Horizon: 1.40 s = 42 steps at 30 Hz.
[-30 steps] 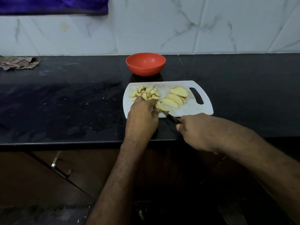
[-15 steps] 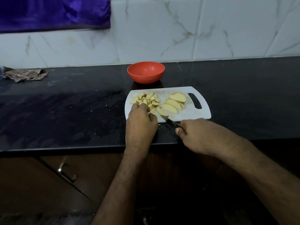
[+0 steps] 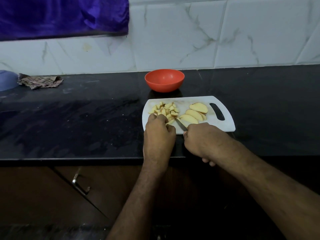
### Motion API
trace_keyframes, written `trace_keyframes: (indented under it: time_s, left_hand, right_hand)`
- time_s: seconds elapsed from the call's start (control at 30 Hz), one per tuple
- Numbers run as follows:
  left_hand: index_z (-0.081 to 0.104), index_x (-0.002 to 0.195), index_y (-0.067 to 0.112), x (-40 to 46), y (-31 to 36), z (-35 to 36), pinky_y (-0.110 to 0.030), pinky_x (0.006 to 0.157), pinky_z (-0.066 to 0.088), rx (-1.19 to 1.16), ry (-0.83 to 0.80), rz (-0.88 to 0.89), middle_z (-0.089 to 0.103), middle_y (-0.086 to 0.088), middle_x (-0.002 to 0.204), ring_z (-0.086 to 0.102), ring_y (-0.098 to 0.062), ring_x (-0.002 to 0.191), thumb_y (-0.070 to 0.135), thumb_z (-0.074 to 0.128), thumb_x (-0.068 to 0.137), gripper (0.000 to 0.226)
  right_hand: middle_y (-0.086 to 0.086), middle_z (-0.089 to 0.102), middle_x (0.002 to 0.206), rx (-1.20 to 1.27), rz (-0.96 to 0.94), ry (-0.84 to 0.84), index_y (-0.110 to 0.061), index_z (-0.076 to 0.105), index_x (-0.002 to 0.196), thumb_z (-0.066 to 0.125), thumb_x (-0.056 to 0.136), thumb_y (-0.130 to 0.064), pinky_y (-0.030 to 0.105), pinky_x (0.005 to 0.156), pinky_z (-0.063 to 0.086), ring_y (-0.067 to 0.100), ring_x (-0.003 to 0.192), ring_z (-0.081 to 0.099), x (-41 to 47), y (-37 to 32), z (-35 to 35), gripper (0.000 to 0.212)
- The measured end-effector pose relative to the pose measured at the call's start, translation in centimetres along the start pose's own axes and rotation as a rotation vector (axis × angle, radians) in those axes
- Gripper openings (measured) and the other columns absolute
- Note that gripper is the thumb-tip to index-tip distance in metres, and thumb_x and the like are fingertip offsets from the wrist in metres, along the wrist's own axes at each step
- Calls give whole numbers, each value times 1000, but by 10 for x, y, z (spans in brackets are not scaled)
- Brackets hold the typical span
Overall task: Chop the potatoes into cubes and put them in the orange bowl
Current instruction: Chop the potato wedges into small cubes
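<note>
A white cutting board (image 3: 223, 126) lies on the black counter. On its left part sits a heap of potato cubes (image 3: 165, 110); several potato slices (image 3: 194, 114) lie to the right of it. My left hand (image 3: 159, 135) presses a potato piece (image 3: 170, 121) at the board's near edge. My right hand (image 3: 204, 141) grips a knife (image 3: 181, 125), whose blade rests on that piece. The orange bowl (image 3: 164, 80) stands just behind the board; no potato shows in it.
A crumpled checked cloth (image 3: 40, 82) and a blue bowl (image 3: 7, 82) sit at the counter's far left. A purple cloth (image 3: 62, 16) hangs on the tiled wall. A cabinet handle (image 3: 79, 184) is below the counter edge.
The camera has tilted up, so the scene sits lower in view. My right hand has moved closer to my left, with the knife blade against the held piece.
</note>
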<state>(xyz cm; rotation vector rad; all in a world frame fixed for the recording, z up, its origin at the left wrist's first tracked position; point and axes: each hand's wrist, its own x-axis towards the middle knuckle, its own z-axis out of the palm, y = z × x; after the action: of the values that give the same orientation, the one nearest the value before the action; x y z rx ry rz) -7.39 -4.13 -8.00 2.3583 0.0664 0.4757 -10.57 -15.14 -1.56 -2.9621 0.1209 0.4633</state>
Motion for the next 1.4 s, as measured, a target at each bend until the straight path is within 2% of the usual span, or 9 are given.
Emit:
trace_keyframes:
  time_s: [0.23, 0.43, 0.53, 0.63, 0.77, 0.9, 1.17, 1.27, 1.4]
  left_hand:
    - [65, 116, 9, 0, -1, 1, -30, 73, 49, -12, 63, -68, 50, -3, 122, 50, -12, 87, 11, 54, 97, 21]
    - [57, 125, 14, 0, -1, -2, -29, 81, 51, -58, 65, -52, 49, -1, 123, 54, -12, 98, 13, 61, 97, 29]
    - [56, 121, 17, -2, -3, -3, -25, 78, 47, -100, 74, 31, 48, 3, 118, 51, -8, 94, 26, 68, 95, 30]
    - [61, 112, 18, -3, -4, 1, -34, 79, 53, -56, -5, 178, 52, 6, 107, 54, -9, 89, 35, 66, 94, 25]
    - [52, 126, 16, -7, 1, 10, -36, 77, 52, 78, -97, 383, 55, 2, 116, 57, -16, 97, 51, 60, 93, 49]
    - [48, 135, 17, -1, 6, 14, -32, 77, 47, 267, -146, 409, 51, -3, 123, 55, -19, 106, 61, 55, 92, 61]
    - [66, 111, 21, 4, 3, 8, -31, 76, 50, 56, -195, 294, 54, 7, 111, 56, -12, 94, 28, 62, 92, 20]
    - [63, 106, 24, 0, -2, 4, -29, 78, 50, -48, -173, 223, 61, 11, 106, 56, -7, 91, 17, 63, 87, 20]
    - [55, 102, 28, 0, -5, 2, -26, 66, 44, -153, -156, 132, 64, 14, 94, 55, -6, 74, 8, 63, 82, 30]
  right_hand:
    - [7, 50, 89, -6, 13, -22, -11, 53, 127, 43, 104, -30, 33, 62, 51, 23, 80, 59, 0, -3, -2, 31]
    - [10, 66, 85, 62, 8, -10, -11, 58, 116, 39, 105, -34, 33, 52, 60, 22, 61, 71, -1, 5, -6, 32]
    - [11, 67, 80, 132, -17, 73, -14, 58, 110, 33, 106, -42, 44, 58, 63, 25, 61, 73, -5, 15, -8, 38]
    - [10, 67, 73, 146, -12, 114, -15, 56, 105, 33, 105, -44, 45, 55, 63, 26, 56, 72, -2, 27, -8, 37]
    - [9, 66, 74, 161, -14, 136, -17, 58, 105, 36, 104, -47, 43, 53, 62, 24, 55, 71, 1, 40, -4, 38]
    - [6, 64, 79, 197, -24, 169, -19, 57, 105, 37, 104, -47, 41, 52, 62, 22, 55, 70, 1, 52, -2, 34]
    - [4, 65, 80, 173, -118, 165, -21, 58, 99, 40, 104, -47, 39, 56, 62, 19, 57, 69, 2, 60, 3, 32]
    - [0, 61, 81, 114, -173, 222, -23, 56, 90, 42, 103, -48, 31, 56, 48, 15, 64, 59, 4, 63, 8, 32]
    - [-6, 54, 74, 72, -170, 360, -26, 58, 90, 43, 101, -49, 29, 55, 39, 12, 70, 54, 7, 64, 13, 29]
